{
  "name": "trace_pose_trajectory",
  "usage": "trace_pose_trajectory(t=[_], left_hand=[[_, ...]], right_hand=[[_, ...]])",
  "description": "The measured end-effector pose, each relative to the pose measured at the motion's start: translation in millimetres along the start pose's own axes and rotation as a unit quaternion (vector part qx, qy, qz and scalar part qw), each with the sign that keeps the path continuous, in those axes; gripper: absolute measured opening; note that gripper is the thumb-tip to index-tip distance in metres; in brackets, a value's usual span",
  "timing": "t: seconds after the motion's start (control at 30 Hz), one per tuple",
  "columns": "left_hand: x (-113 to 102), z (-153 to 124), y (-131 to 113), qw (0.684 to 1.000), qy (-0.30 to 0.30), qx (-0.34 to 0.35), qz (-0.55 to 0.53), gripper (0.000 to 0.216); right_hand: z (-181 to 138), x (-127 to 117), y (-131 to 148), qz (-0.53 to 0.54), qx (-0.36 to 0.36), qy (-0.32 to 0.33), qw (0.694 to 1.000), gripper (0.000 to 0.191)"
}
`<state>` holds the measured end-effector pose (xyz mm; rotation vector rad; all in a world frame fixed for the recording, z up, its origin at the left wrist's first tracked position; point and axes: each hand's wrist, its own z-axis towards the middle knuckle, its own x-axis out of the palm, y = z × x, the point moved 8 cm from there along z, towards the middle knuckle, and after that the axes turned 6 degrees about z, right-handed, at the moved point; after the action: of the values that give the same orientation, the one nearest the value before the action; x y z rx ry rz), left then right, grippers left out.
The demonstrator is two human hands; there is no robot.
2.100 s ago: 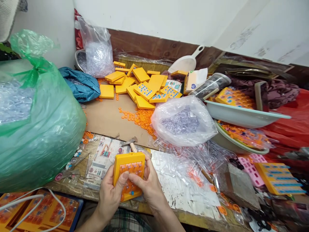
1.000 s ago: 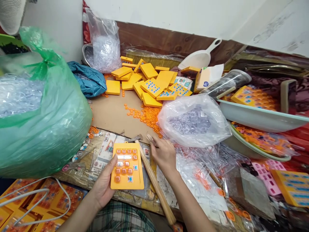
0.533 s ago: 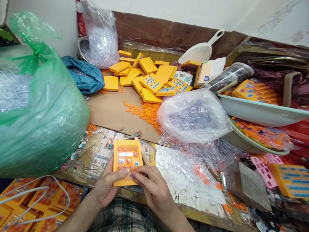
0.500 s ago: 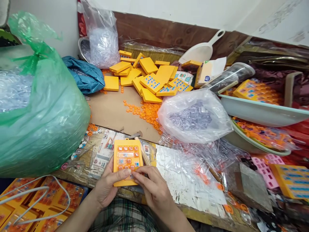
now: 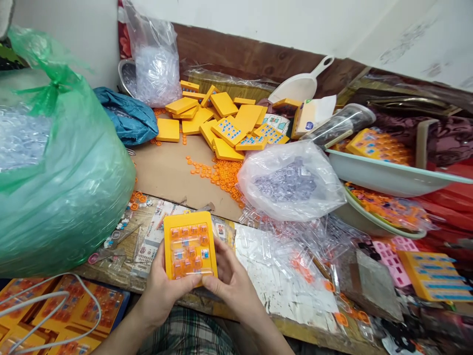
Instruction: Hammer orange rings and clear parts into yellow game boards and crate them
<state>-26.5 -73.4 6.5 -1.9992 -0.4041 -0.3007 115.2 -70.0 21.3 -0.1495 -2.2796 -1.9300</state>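
Observation:
Both my hands hold one yellow toy calculator (image 5: 190, 245) with orange keys, upright over the near table edge. My left hand (image 5: 164, 288) grips its lower left side, thumb across the bottom. My right hand (image 5: 231, 278) closes on its right edge and lower corner. A clear cover seems to lie over the keys. Farther back lies a pile of yellow calculator shells (image 5: 218, 121) on brown cardboard (image 5: 166, 172), with loose orange buttons (image 5: 221, 175) scattered in front of it.
A big green bag of clear parts (image 5: 55, 162) fills the left. A clear bag of parts (image 5: 290, 182) sits right of centre, beside pale basins (image 5: 384, 177). Blue bag (image 5: 127, 118), white scoop (image 5: 301, 86), more calculators below left (image 5: 66, 310) and far right (image 5: 436, 276).
One second ago my right hand was off the calculator near a wooden-handled tool; it came back. Since half a second ago both hands have lifted the calculator slightly and tightened round its lower half.

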Motion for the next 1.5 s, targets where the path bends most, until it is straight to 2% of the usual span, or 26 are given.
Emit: trace_pose_trajectory(t=[0.1, 0.2, 0.27, 0.33, 0.37, 0.4, 0.5, 0.57, 0.67, 0.77, 0.87, 0.93, 1.0, 1.07, 1.2, 1.23, 1.33, 1.4, 1.5], left_hand=[[-4.9, -0.9, -0.3, 0.996, -0.044, 0.027, 0.069, 0.065], [-4.6, 1.4, 3.3, 0.996, -0.038, 0.034, 0.071, 0.065], [-3.3, 3.3, 7.4, 0.999, -0.02, 0.015, 0.039, 0.069], [-2.6, 4.3, 10.0, 1.0, -0.006, -0.007, 0.001, 0.077], [-2.4, 4.5, 10.4, 1.0, 0.0, -0.015, -0.014, 0.08], [-2.2, 4.4, 10.5, 0.999, 0.005, -0.023, -0.024, 0.082], [-0.2, 3.1, 11.8, 0.998, 0.019, -0.045, -0.035, 0.083], [2.9, 1.1, 14.7, 0.997, 0.03, -0.066, -0.038, 0.081], [9.6, -3.0, 19.0, 0.994, 0.05, -0.089, -0.041, 0.08], [13.0, -6.3, 20.2, 0.993, 0.057, -0.096, -0.039, 0.079], [13.6, -7.6, 20.4, 0.991, 0.06, -0.107, -0.046, 0.078], [13.9, -7.2, 20.7, 0.989, 0.068, -0.115, -0.059, 0.079], [13.4, -5.9, 21.7, 0.987, 0.072, -0.119, -0.074, 0.077], [12.5, -4.0, 23.5, 0.986, 0.073, -0.118, -0.09, 0.073], [12.9, -0.9, 29.3, 0.983, 0.072, -0.118, -0.122, 0.063], [12.8, -0.3, 30.5, 0.983, 0.068, -0.117, -0.126, 0.062], [11.5, 1.4, 31.2, 0.987, 0.055, -0.092, -0.124, 0.057], [10.2, 1.9, 30.0, 0.99, 0.053, -0.065, -0.111, 0.052], [6.9, 1.6, 28.3, 0.995, 0.053, -0.03, -0.084, 0.05]], right_hand=[[-2.4, 10.5, -15.7, 0.082, 0.073, 0.025, 0.994, 0.061], [-6.3, 12.1, -21.6, 0.081, 0.071, 0.0, 0.994, 0.057], [-5.2, 16.3, -17.4, 0.048, 0.056, 0.032, 0.997, 0.056], [5.1, 8.7, 0.1, -0.09, 0.013, 0.052, 0.995, 0.054], [14.8, -0.9, 13.5, -0.183, -0.012, 0.051, 0.982, 0.052], [27.7, -21.3, 33.5, -0.319, -0.05, -0.008, 0.946, 0.048], [73.7, -92.2, 89.0, -0.421, -0.075, -0.157, 0.89, 0.034], [102.7, -132.2, 113.4, -0.477, -0.064, -0.216, 0.85, 0.027], [132.2, -162.7, 118.3, -0.539, -0.022, -0.219, 0.813, 0.023], [138.7, -168.2, 111.0, -0.567, -0.014, -0.214, 0.796, 0.026], [128.6, -165.8, 114.7, -0.563, -0.05, -0.24, 0.789, 0.018], [113.4, -159.3, 121.7, -0.542, -0.092, -0.262, 0.793, 0.021], [92.1, -144.4, 124.2, -0.507, -0.132, -0.262, 0.81, 0.03], [67.7, -118.2, 116.3, -0.466, -0.153, -0.222, 0.843, 0.038], [19.9, -44.6, 77.6, -0.397, -0.151, -0.05, 0.904, 0.024], [10.4, -29.5, 66.6, -0.345, -0.141, -0.01, 0.928, 0.024], [-6.0, -15.6, 39.2, -0.205, -0.082, -0.026, 0.975, 0.033], [-9.3, -14.5, 26.2, -0.158, -0.05, -0.046, 0.985, 0.027], [-9.1, -10.7, 20.6, -0.154, -0.05, -0.035, 0.986, 0.012]])
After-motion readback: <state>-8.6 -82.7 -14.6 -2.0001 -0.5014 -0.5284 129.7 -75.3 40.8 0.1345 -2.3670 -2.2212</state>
